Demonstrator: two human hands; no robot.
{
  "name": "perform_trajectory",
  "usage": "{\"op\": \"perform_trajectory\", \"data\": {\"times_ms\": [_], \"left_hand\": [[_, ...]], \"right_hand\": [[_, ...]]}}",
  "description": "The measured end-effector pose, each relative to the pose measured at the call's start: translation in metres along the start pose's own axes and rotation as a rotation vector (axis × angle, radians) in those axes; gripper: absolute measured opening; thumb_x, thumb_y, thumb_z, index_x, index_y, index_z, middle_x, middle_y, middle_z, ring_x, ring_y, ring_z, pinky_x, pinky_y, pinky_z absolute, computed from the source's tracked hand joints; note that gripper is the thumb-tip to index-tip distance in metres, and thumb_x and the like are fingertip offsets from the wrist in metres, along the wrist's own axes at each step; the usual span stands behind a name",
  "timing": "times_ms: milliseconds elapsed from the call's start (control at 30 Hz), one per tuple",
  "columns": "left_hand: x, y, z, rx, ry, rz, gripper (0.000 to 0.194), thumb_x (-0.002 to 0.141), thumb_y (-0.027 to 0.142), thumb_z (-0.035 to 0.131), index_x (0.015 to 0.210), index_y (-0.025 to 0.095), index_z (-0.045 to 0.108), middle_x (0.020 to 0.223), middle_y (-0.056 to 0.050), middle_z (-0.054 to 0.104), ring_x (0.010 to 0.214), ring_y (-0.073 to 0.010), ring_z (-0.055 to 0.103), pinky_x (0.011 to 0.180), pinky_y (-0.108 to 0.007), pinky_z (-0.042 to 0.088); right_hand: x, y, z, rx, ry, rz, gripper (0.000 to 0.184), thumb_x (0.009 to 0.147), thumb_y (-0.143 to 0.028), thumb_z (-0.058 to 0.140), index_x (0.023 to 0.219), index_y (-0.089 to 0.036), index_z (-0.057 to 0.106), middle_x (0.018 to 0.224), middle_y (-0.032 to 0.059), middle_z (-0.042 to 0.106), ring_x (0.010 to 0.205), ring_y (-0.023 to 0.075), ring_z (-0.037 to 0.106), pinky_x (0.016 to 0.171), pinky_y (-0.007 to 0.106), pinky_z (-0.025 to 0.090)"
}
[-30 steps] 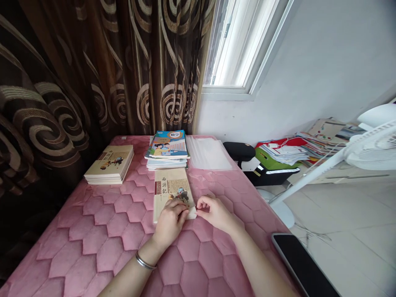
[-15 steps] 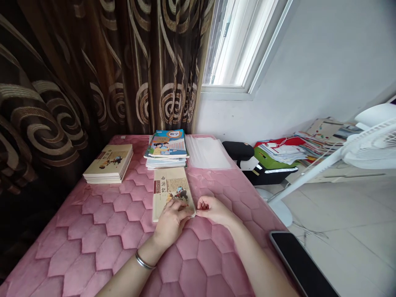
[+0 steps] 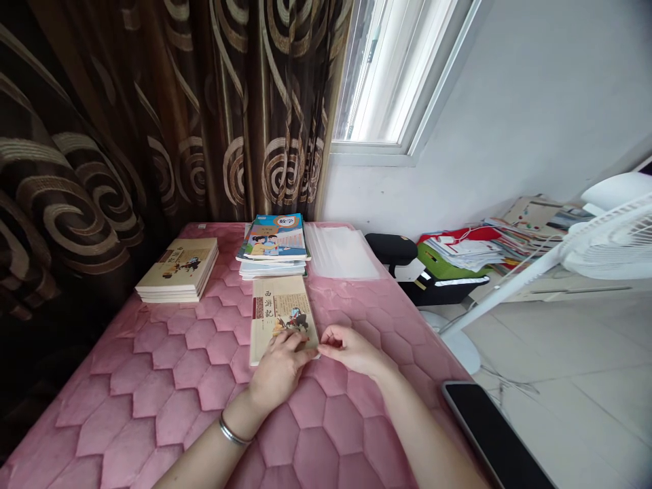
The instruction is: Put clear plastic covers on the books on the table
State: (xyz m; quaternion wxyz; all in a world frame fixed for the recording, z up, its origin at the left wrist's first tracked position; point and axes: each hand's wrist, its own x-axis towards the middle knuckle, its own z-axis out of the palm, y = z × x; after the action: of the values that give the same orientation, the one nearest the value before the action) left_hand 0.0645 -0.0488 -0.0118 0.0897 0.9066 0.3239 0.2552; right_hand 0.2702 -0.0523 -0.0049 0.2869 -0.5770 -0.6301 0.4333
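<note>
A cream paperback book [image 3: 281,309] with a red title strip and a cartoon picture lies flat on the pink quilted table cover [image 3: 168,380]. My left hand [image 3: 279,367], with a silver bangle on the wrist, rests flat on the book's near end with fingers stretched out. My right hand [image 3: 349,349] sits at the book's near right corner, fingers curled, its fingertips pinching the corner of the book.
A stack of similar cream books [image 3: 178,269] lies at the left. A pile of colourful textbooks [image 3: 274,245] sits behind the book, with clear plastic sheets [image 3: 341,251] to its right. A dark tablet [image 3: 496,435] overhangs the table's right edge. A white fan [image 3: 601,244] stands on the floor.
Both hands have stayed at the book's near end; the right hand's fingers have shifted slightly at the corner. The view has drifted a little.
</note>
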Motion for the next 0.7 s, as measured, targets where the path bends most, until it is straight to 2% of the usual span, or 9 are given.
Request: {"op": "perform_trajectory", "data": {"times_ms": [167,300,433,567,633,700], "left_hand": [[0.004,-0.001,-0.001,-0.127,0.022,-0.010,0.025,0.090,0.016,0.051,0.100,0.026,0.071,0.109,-0.008,0.062,0.107,-0.0221,0.053,0.093,-0.040,0.045],[0.003,-0.007,-0.011,-0.264,0.015,-0.065,0.015,0.084,0.013,0.057,0.082,0.021,0.070,0.105,-0.006,0.062,0.102,-0.0198,0.055,0.092,-0.036,0.044],[-0.008,-0.035,-0.035,-0.297,-0.018,-0.312,0.011,0.077,0.013,0.061,0.071,0.020,0.067,0.092,-0.004,0.058,0.089,-0.0184,0.056,0.082,-0.031,0.043],[-0.019,-0.062,-0.059,-0.332,-0.138,-0.585,0.005,0.067,0.016,0.064,0.068,0.019,0.061,0.074,0.002,0.054,0.070,-0.0144,0.052,0.064,-0.025,0.038],[-0.021,-0.066,-0.066,-0.339,-0.206,-0.670,0.009,0.066,0.018,0.063,0.064,0.020,0.055,0.066,0.005,0.052,0.064,-0.0131,0.049,0.059,-0.023,0.033],[-0.020,-0.066,-0.068,-0.322,-0.246,-0.695,0.013,0.066,0.020,0.062,0.062,0.020,0.050,0.061,0.006,0.051,0.063,-0.0126,0.048,0.057,-0.023,0.030]], "right_hand": [[0.005,0.001,0.006,-0.020,0.048,0.106,0.015,0.066,-0.026,0.071,0.070,-0.018,0.059,0.063,-0.0042,0.057,0.061,0.0114,0.050,0.057,0.023,0.037],[0.008,0.004,0.006,0.018,0.059,0.158,0.021,0.060,-0.028,0.076,0.067,-0.018,0.059,0.060,-0.0038,0.058,0.057,0.0111,0.050,0.054,0.022,0.036],[0.008,0.006,0.005,0.028,0.045,0.155,0.022,0.059,-0.031,0.077,0.066,-0.018,0.060,0.060,-0.0033,0.061,0.056,0.0106,0.050,0.053,0.022,0.035],[0.008,0.007,0.006,0.034,0.019,0.118,0.022,0.063,-0.035,0.074,0.065,-0.018,0.060,0.059,-0.0030,0.061,0.056,0.0102,0.049,0.054,0.021,0.034],[0.009,0.008,0.007,0.042,0.023,0.131,0.025,0.062,-0.036,0.075,0.064,-0.018,0.059,0.057,-0.0033,0.060,0.055,0.0100,0.048,0.053,0.021,0.034],[0.011,0.010,0.007,0.045,0.031,0.146,0.028,0.058,-0.037,0.077,0.063,-0.019,0.057,0.056,-0.0044,0.057,0.053,0.0096,0.046,0.051,0.021,0.033]]}}
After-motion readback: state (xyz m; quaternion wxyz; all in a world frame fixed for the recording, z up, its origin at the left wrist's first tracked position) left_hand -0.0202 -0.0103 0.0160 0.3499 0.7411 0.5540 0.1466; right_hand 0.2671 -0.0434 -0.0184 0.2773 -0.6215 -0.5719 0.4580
